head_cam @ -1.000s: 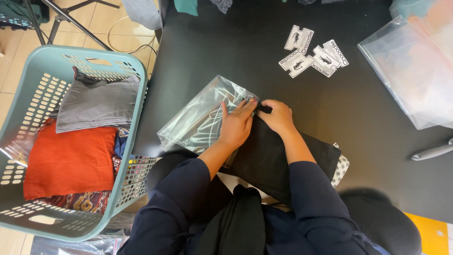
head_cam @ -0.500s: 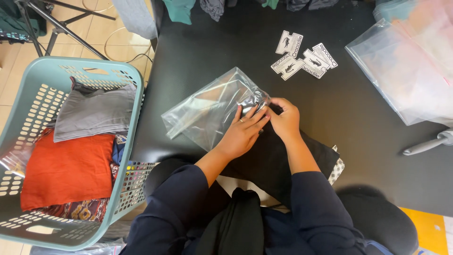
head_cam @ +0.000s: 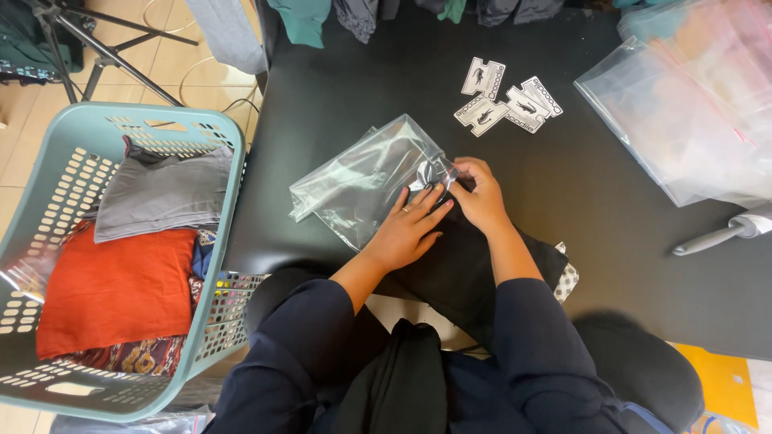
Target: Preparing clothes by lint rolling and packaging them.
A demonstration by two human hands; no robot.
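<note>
Here a black bench (head_cam: 627,241) fills most of the view, with tan floor tiles to its left and clothes hanging over its far edge. On the floor left of the bench stands a pale green laundry basket (head_cam: 229,153) holding a folded grey cloth (head_cam: 161,197) and a folded orange cloth (head_cam: 112,289).

On the bench lies a clear plastic bag (head_cam: 362,177), crinkled and shiny, with a black garment (head_cam: 466,265) at its open end, nearer the person. The left hand (head_cam: 406,229) lies flat, fingers spread, pressing on the bag's edge and the garment. The right hand (head_cam: 480,195) sits just beside it, fingers pinched on the bag's mouth.

Beyond the bag, well apart from it, four small white card tags (head_cam: 505,103) with notched ends and a dark animal print lie in a loose cluster. Right of the tags, a pile of clear plastic bags (head_cam: 683,112) with a pinkish tint reaches the bench's corner. Below that pile lies a grey handle (head_cam: 716,235).
</note>
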